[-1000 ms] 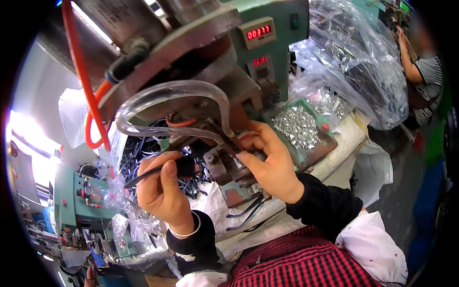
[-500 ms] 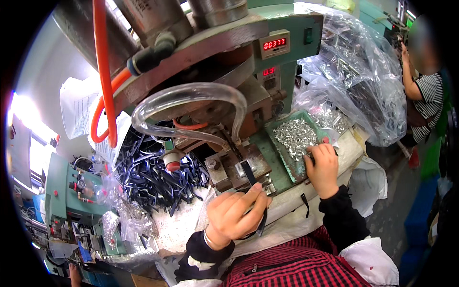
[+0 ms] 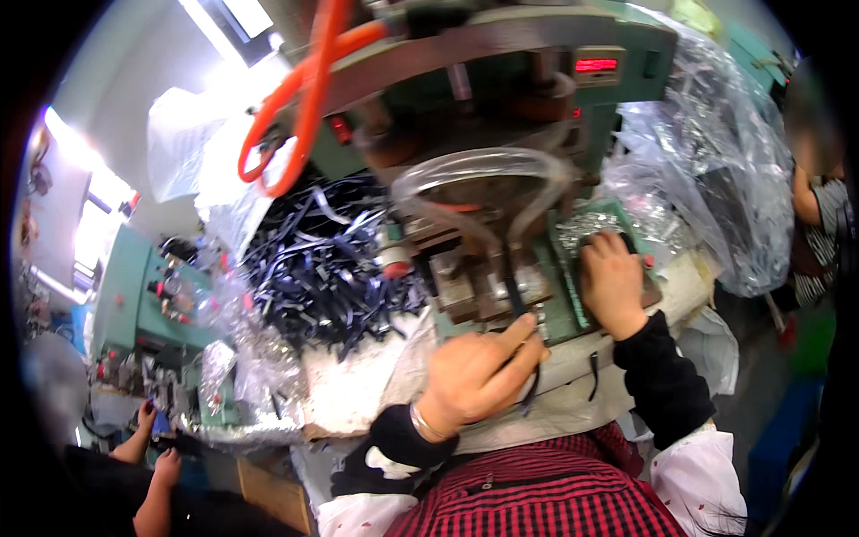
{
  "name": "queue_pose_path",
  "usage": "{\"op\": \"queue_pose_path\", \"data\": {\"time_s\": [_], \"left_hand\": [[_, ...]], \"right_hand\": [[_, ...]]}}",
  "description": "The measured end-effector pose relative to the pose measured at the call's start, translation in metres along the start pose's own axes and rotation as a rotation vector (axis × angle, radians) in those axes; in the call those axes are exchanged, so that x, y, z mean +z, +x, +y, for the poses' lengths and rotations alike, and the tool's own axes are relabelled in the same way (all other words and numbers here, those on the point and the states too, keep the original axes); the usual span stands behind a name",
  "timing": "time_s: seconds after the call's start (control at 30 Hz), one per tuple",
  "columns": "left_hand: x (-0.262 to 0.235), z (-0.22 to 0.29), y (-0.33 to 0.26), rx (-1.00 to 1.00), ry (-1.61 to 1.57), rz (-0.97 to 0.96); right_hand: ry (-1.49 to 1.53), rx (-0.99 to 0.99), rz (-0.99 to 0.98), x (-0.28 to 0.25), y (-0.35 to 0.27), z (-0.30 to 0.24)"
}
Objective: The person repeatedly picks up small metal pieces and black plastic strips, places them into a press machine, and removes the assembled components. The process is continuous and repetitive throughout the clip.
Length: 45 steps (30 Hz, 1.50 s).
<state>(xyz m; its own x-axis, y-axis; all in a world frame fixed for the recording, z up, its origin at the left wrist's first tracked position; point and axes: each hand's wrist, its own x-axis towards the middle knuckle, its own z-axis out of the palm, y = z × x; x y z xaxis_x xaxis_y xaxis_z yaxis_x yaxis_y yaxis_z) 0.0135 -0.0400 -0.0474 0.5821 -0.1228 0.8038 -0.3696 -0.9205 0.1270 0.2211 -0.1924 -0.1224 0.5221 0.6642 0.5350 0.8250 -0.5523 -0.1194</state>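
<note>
My left hand (image 3: 483,371) is closed in a pinch on a black strap (image 3: 514,294). The strap's far part lies in the metal fixture (image 3: 458,285) under the press, and its tail hangs below my fingers. My right hand (image 3: 614,285) reaches into a green tray (image 3: 575,297) of small silver metal pieces (image 3: 583,224). Its fingers are curled down and pressed together among the pieces. Their tips are hidden, so anything between them cannot be made out.
The green press (image 3: 631,63) stands ahead, with a clear tube (image 3: 483,166) looping in front. A pile of dark straps (image 3: 331,259) lies left of it. Plastic bags (image 3: 716,179) stand at right. A short black strap (image 3: 593,376) lies near the edge. Other people work on both sides.
The view has swung left, so the press appears farther right and another person's hands show at lower left. My right hand has moved deeper into the tray. My left hand keeps the strap.
</note>
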Motion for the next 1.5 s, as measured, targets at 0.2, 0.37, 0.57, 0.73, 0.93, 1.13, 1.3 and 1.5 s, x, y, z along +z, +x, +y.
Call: {"op": "queue_pose_path", "data": {"time_s": [0.2, 0.37, 0.57, 0.73, 0.93, 1.13, 1.3, 1.5], "left_hand": [[-0.061, 0.008, -0.069, -0.436, 0.244, 0.326], [-0.096, -0.054, -0.034, -0.570, 0.615, 0.124], [-0.029, -0.162, -0.112, -0.926, 0.994, -0.310], [-0.018, -0.182, -0.145, -0.968, 0.881, -0.300], [-0.043, -0.146, -0.133, -0.908, 0.449, 0.095], [-0.037, -0.089, -0.090, -1.093, -0.239, 0.510], [-0.050, -0.032, -0.010, -0.538, -0.415, 0.623], [-0.055, -0.028, 0.044, -0.584, -0.328, 0.565]], "right_hand": [[0.267, 0.138, 0.260, -0.010, -0.010, 0.009], [0.352, 0.152, 0.262, -0.003, -0.001, 0.009], [0.420, 0.165, 0.318, 0.006, 0.003, 0.000], [0.624, 0.525, 0.273, -0.012, -0.061, 0.022], [1.229, 0.453, 0.014, -0.069, -0.025, -0.039], [1.102, 0.247, 0.292, -0.033, 0.030, -0.090], [1.532, 0.499, 0.156, -0.043, 0.030, -0.100], [1.743, 0.655, -0.015, -0.074, 0.028, -0.117]]}}
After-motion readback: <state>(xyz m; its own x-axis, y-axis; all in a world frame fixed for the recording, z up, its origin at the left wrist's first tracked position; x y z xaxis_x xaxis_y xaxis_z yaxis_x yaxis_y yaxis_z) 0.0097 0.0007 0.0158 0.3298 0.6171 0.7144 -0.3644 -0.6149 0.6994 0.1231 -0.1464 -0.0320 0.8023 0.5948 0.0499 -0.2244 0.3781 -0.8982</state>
